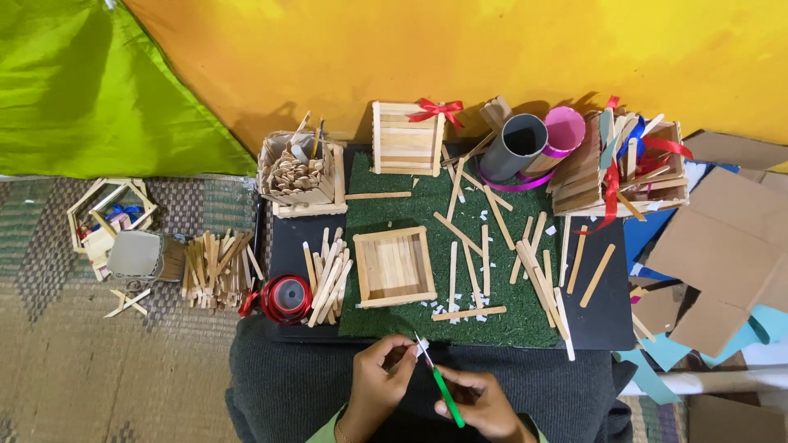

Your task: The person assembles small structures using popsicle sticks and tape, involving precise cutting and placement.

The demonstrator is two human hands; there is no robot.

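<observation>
My left hand (379, 379) pinches a small white piece (422, 348) at its fingertips, just below the green mat's near edge. My right hand (482, 402) grips a green-handled cutter (445, 392) whose blade tip meets that white piece. In front of my hands lies a square wooden-stick tray (394, 267) on the green turf mat (509, 316). Loose wooden sticks (538, 262) and white scraps are scattered to the tray's right.
A red ribbon spool (287, 298) and a stick pile (327, 279) lie left of the tray. A stick box with red bow (408, 138), grey tube (515, 143), pink tube (564, 130) and ribboned crate (628, 168) stand behind. Cardboard (722, 246) lies right; more sticks (217, 267) left.
</observation>
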